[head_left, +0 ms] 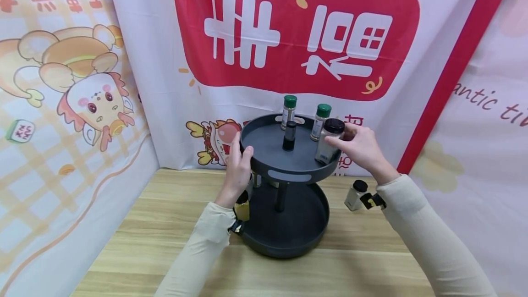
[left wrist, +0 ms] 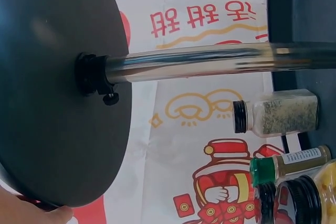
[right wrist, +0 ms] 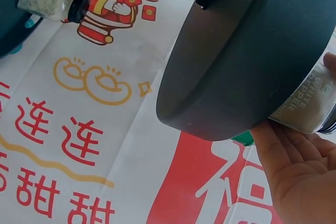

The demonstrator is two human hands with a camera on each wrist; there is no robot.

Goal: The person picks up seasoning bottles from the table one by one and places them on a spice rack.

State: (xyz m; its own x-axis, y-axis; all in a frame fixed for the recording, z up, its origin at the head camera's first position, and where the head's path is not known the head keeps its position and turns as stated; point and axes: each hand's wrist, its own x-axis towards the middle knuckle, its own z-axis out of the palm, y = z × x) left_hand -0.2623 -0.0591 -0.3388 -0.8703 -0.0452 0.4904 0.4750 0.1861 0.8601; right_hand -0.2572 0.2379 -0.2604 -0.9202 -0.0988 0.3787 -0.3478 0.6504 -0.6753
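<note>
A dark grey two-tier turntable rack (head_left: 284, 242) stands on the wooden table. At the left side of its upper tray (head_left: 264, 157), my left hand (head_left: 238, 171) touches the rim, fingers extended along the outside and thumb in front. My right hand (head_left: 363, 148) pinches a clear spice jar (head_left: 325, 148) with a black lid at the tray's right edge. The right wrist view shows "WHITE PEPPER" on this jar (right wrist: 304, 103). Two green-capped bottles, one farther back (head_left: 288, 112) and one beside the jar (head_left: 319, 125), stand on the tray with a small black-capped bottle (head_left: 289, 136).
On the lower tray (head_left: 305, 223) are several seasoning jars at the left, including a yellow one (head_left: 242, 207), a green-capped bottle (left wrist: 299, 162) and a black-lidded herb jar (left wrist: 283, 113). Another black-lidded jar (head_left: 355, 195) stands on the table (head_left: 363, 251) at the right. Printed cloths hang behind and beside.
</note>
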